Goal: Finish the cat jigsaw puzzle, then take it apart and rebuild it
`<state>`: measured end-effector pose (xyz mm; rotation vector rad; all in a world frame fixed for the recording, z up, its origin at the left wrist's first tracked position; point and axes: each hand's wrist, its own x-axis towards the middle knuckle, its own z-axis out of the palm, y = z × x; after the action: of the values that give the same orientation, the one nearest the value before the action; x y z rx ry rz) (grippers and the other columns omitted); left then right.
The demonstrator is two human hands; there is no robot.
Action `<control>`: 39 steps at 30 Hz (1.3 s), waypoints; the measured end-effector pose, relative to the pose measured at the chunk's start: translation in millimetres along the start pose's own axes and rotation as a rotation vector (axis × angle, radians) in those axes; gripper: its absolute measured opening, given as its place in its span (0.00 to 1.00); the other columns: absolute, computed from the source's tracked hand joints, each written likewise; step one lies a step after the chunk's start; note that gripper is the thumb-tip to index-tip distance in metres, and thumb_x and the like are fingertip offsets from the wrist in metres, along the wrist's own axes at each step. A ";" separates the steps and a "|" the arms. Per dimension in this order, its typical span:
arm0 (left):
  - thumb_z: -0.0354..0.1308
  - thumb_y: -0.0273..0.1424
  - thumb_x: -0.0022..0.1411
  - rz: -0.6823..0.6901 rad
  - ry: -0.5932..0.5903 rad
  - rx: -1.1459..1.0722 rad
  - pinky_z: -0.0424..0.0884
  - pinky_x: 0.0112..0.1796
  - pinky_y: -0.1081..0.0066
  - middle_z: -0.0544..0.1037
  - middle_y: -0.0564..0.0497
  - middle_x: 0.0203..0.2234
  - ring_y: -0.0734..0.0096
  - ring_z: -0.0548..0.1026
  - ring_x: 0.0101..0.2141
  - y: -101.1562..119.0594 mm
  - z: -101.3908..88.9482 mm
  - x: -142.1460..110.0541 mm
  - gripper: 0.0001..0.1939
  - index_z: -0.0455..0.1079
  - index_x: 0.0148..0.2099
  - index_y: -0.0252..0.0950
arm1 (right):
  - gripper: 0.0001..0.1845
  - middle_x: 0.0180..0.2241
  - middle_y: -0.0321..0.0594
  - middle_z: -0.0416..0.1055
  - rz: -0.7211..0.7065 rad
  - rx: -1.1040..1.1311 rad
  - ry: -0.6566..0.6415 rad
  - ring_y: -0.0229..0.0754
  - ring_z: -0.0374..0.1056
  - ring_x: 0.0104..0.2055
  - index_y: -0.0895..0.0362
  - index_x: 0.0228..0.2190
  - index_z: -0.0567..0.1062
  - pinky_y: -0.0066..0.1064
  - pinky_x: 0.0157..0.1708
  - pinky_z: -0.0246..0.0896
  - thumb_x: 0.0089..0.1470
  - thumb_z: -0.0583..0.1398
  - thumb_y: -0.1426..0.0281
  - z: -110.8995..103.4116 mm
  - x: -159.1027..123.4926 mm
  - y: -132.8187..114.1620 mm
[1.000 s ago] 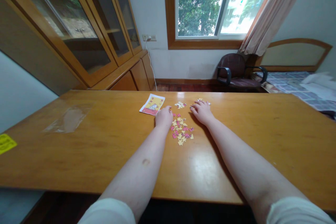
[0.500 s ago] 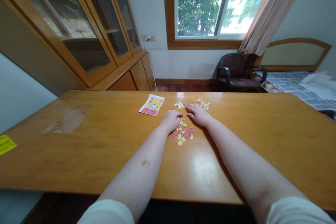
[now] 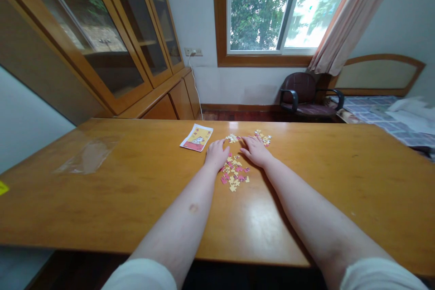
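Yellow and pink jigsaw puzzle pieces lie in a loose near pile on the wooden table. My left hand rests at the pile's upper left edge, thumb apart from the fingers, with nothing visible in it. Farther back is a small cluster of pieces, between the fingertips of both hands. My right hand lies palm down with its fingers spread, close to a third pile of pieces on the right. Whatever lies under the palms is hidden.
A picture card with a cartoon animal lies left of my left hand. A clear plastic bag is on the left part of the table. Beyond the far edge stand a chair and a bed.
My left hand has drawn back slightly to the left, its thumb now apart from the fingers. My right hand stays near the far pieces with slightly shifted fingers. The view has tilted a little.
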<state>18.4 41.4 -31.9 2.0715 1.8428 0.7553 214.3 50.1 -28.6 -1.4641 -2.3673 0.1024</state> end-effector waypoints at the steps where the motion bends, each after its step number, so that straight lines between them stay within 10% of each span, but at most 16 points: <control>1: 0.49 0.35 0.62 -0.011 0.012 -0.056 0.59 0.57 0.60 0.71 0.42 0.53 0.58 0.66 0.54 -2.3 0.7 1.6 0.23 0.65 0.57 0.34 | 0.26 0.54 0.51 0.67 0.005 -0.011 0.038 0.50 0.57 0.58 0.61 0.55 0.64 0.48 0.63 0.35 0.59 0.52 0.60 0.3 0.2 0.6; 14: 0.50 0.29 0.57 -0.036 -0.163 -0.236 0.69 0.43 0.68 0.78 0.51 0.33 0.67 0.74 0.38 -15.4 -16.8 24.4 0.10 0.72 0.36 0.37 | 0.21 0.47 0.50 0.69 0.075 -0.021 0.119 0.51 0.59 0.52 0.60 0.45 0.70 0.42 0.55 0.49 0.54 0.57 0.58 1.7 9.7 1.6; 23: 0.46 0.26 0.60 0.137 -0.212 0.028 0.63 0.53 0.67 0.75 0.49 0.50 0.65 0.71 0.51 -7.2 -16.0 25.0 0.23 0.71 0.54 0.41 | 0.20 0.50 0.47 0.68 -0.011 -0.015 0.087 0.50 0.58 0.54 0.57 0.46 0.71 0.46 0.60 0.41 0.54 0.57 0.60 -0.2 7.3 6.4; 33: 0.47 0.28 0.61 0.253 -0.268 0.013 0.67 0.48 0.68 0.78 0.51 0.43 0.65 0.74 0.45 -1.6 -20.2 18.7 0.18 0.77 0.45 0.43 | 0.25 0.58 0.46 0.62 -0.031 0.008 0.035 0.52 0.52 0.60 0.52 0.54 0.69 0.52 0.61 0.36 0.56 0.57 0.58 -6.4 6.5 1.1; 39: 0.47 0.34 0.63 0.142 -0.118 0.154 0.62 0.51 0.63 0.73 0.45 0.47 0.59 0.69 0.48 0.5 -18.8 18.4 0.23 0.64 0.60 0.42 | 0.15 0.56 0.39 0.65 -0.119 0.093 -0.049 0.52 0.53 0.60 0.43 0.44 0.77 0.58 0.60 0.36 0.55 0.58 0.64 -8.8 5.6 -0.5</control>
<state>9.7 56.7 -12.2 2.3098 1.7549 0.5253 214.6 53.7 -18.8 -1.2899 -2.4476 0.2179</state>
